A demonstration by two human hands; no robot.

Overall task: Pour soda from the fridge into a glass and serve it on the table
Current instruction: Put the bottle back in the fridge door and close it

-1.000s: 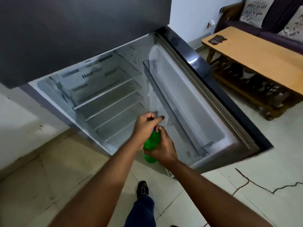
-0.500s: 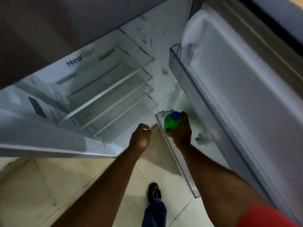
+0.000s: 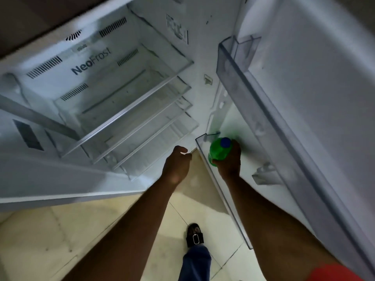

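Note:
A green soda bottle (image 3: 217, 152) with a blue cap stands upright inside the lower door bin (image 3: 222, 192) of the open fridge. My right hand (image 3: 230, 166) is wrapped around the bottle from the right side, just below the cap. My left hand (image 3: 178, 165) hangs to the left of the bin's near corner with its fingers curled shut; nothing shows in it. No glass or table appears in this view.
The fridge interior holds bare glass shelves (image 3: 125, 112). The open fridge door (image 3: 314, 98) fills the right side, with an upper door bin (image 3: 237, 63) above the bottle. Below are a tiled floor (image 3: 60, 240) and my foot in a black sandal (image 3: 193, 236).
A second ago both hands held the bottle in front of the fridge. My left hand has come off the cap, and my right hand has carried the bottle into the door bin. The view moved closer.

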